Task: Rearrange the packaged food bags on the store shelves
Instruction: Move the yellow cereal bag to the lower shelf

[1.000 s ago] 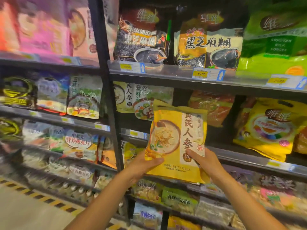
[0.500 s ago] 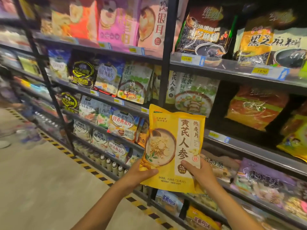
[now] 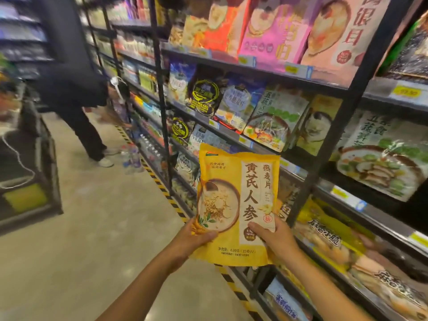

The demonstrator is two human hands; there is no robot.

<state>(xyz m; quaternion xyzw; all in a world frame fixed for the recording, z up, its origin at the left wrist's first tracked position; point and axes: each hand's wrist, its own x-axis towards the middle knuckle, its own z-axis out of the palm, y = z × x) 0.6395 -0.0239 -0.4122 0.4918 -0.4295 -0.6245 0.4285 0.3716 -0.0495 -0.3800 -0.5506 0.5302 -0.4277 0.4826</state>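
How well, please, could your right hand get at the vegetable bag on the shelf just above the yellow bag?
Probably yes, once freed: the right hand grips the yellow bag with the left hand; the vegetable bag stands at the open shelf front, nothing before it.

Seen from the wearer's own head camera: the left forearm (image 3: 143, 282) and right forearm (image 3: 324, 290) are bare to the frame's lower edge. The left hand (image 3: 195, 238) and right hand (image 3: 276, 239) are likewise uncovered.

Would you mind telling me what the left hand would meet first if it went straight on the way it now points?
The left hand grips the yellow bag; past it, probably the black shelf upright, though depth is unclear.
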